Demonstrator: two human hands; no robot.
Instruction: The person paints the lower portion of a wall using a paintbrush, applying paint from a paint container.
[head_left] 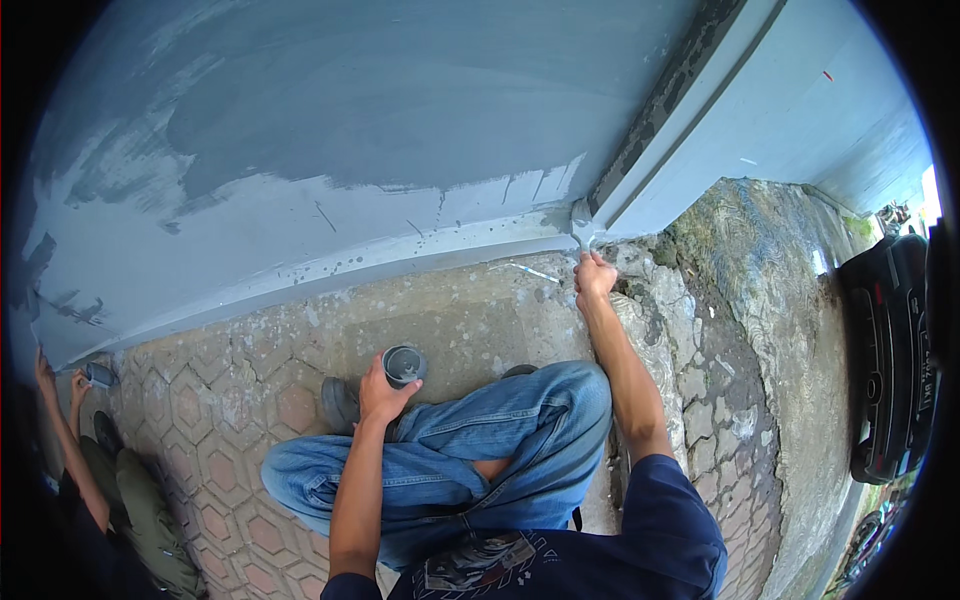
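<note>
Two hands [380, 392]: paint can [403, 365], brush [582, 225]

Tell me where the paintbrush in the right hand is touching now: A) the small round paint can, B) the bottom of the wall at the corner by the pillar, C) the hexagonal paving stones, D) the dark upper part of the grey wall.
B: the right hand holds the grey-bristled paintbrush against the base of the grey painted wall at the corner, while the left hand holds the small round paint can.
</note>
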